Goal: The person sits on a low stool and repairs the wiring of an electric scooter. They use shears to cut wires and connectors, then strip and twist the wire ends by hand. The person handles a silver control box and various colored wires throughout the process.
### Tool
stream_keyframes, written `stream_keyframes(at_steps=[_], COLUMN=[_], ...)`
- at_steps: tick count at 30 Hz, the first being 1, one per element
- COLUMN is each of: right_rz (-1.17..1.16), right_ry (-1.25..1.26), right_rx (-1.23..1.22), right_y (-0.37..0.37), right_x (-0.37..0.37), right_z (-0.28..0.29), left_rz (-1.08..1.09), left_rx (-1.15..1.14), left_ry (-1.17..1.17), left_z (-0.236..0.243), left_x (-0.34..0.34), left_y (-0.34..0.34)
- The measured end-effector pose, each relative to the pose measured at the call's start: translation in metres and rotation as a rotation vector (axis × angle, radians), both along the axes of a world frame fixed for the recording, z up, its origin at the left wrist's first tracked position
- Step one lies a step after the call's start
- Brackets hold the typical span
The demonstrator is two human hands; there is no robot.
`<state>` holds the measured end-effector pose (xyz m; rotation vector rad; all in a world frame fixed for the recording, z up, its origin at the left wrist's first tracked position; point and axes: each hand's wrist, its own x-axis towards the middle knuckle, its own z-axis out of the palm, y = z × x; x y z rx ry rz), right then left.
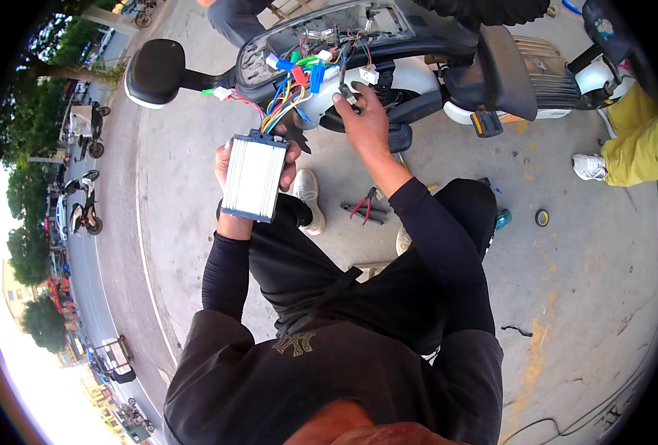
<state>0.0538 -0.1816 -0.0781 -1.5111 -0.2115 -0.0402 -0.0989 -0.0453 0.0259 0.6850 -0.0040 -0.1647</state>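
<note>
My left hand (223, 165) grips a silver, ribbed motor controller (254, 178), its fingers wrapped round both sides. From the dark end cap of that box a bundle of coloured wires (275, 111) runs up toward an electric scooter (410, 78). Blue, red, green and white plug connectors (299, 74) hang among the wires. To the right, my right hand (367, 127) pinches a dark cable connector (350, 96) between thumb and fingers, close to the scooter's white side. Above both hands, the scooter's open compartment (258, 63) shows more tangled wiring.
Red-handled pliers (364, 208) and a dark tool lie on the concrete between my feet. A tape roll (542, 217) sits farther right. Another person in yellow trousers (637, 141) stands at the right, and someone's knee (236, 21) shows beyond the scooter. A road runs along the left.
</note>
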Motion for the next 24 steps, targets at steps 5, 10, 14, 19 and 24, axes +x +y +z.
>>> stream_keyframes(at_steps=[5, 10, 14, 19, 24], right_rz=[0.172, 0.169, -0.36, -0.418, 0.011], right_ry=[-0.138, -0.435, -0.637, -0.666, -0.457], right_rx=[-0.056, -0.745, -1.085, -1.145, -1.238], right_y=[-0.016, -0.063, -0.131, -0.141, -0.149], right_x=[0.002, 0.015, 0.055, 0.042, 0.049], right_z=[0.026, 0.051, 0.081, 0.109, 0.127], left_rz=[-0.044, 0.062, 0.083, 0.008, -0.142], left_rx=[-0.03, -0.04, 0.023, 0.069, 0.383], left_ry=[0.016, -0.037, -0.078, 0.015, 0.189], left_z=[-0.009, -0.006, 0.0, -0.056, -0.096], left_x=[0.0, 0.009, 0.025, 0.023, 0.029], left_y=[-0.007, -0.003, 0.011, 0.02, 0.011])
